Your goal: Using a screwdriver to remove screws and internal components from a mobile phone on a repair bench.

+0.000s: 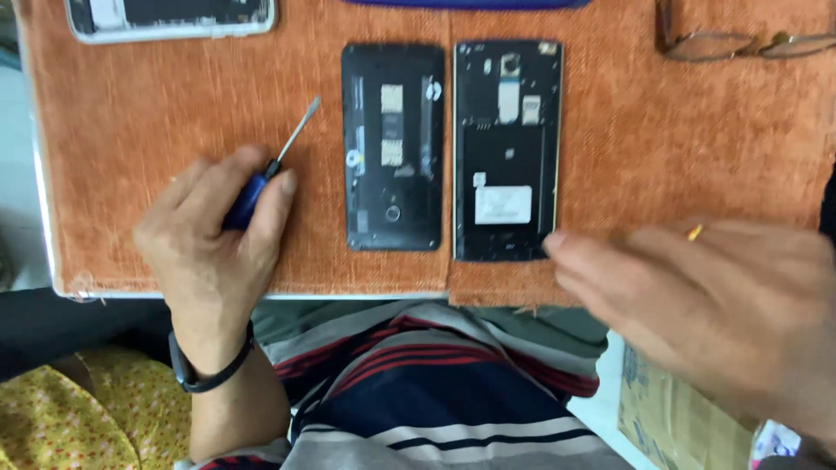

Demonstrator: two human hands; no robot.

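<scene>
From the head camera, the left hand (209, 248) rests on an orange cloth (679, 148) that covers the table. Its fingers are curled around a small screwdriver (261, 178) with a blue handle, thumb and forefinger pinching it near the collar. The metal shaft points up and to the right, and its tip lies on the cloth just left of a phone. A dark band (205, 370) circles the left wrist.

Two opened phones lie side by side in the middle of the cloth, backs off and facing up, long edges almost touching. The left phone (392, 148) is black, with card slots showing. The right phone (508, 150) has a pale rim and a white label in its lower half.

The right hand (705, 305) is blurred by motion. Its fingers are stretched out, loosely spread and holding nothing, and the fingertips (557, 245) are at the lower right corner of the right phone; whether they touch it I cannot tell. A ring (694, 232) shows on one finger.

At the top left edge lies part of another device (170, 19) with a white frame. At the top right lies a pair of glasses (740, 42). Below the cloth a striped shirt (435, 392) fills the lower frame.
</scene>
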